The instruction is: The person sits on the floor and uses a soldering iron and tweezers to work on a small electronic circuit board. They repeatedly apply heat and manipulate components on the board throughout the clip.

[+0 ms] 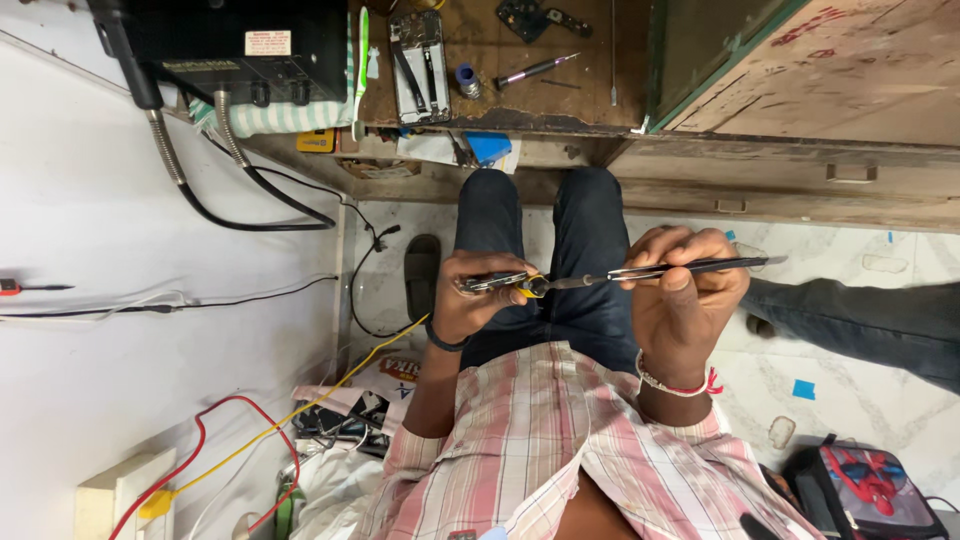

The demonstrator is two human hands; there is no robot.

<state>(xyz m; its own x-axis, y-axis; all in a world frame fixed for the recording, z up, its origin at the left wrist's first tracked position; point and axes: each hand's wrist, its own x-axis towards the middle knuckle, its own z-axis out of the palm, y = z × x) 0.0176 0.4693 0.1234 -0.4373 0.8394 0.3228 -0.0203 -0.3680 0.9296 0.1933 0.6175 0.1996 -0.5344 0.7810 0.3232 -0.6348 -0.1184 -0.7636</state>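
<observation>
Tweezers, dark and slim, sit pinched in the right hand, held level above the lap, tips reaching toward the floor tiles at right. Left hand is clenched around a small metal tool with a yellow ring at its end; a thin metal shaft bridges the two hands. I cannot tell whether that shaft belongs to the tool or the tweezers.

Labels: a white rectangular sticker with red print on top of the black box unit on the worn wooden surface. A yellow tag under the edge, a blue packet beside it. A printed red-and-yellow wrapper lies on the floor by the left elbow. Blue tape square on the tiles.

Also on the surface: an opened phone frame and a purple-handled screwdriver.

Hidden: my view is rotated; the person's checked shirt fills the bottom. Another person's leg is cut off at right. A red-and-blue bag is partly out of frame.
</observation>
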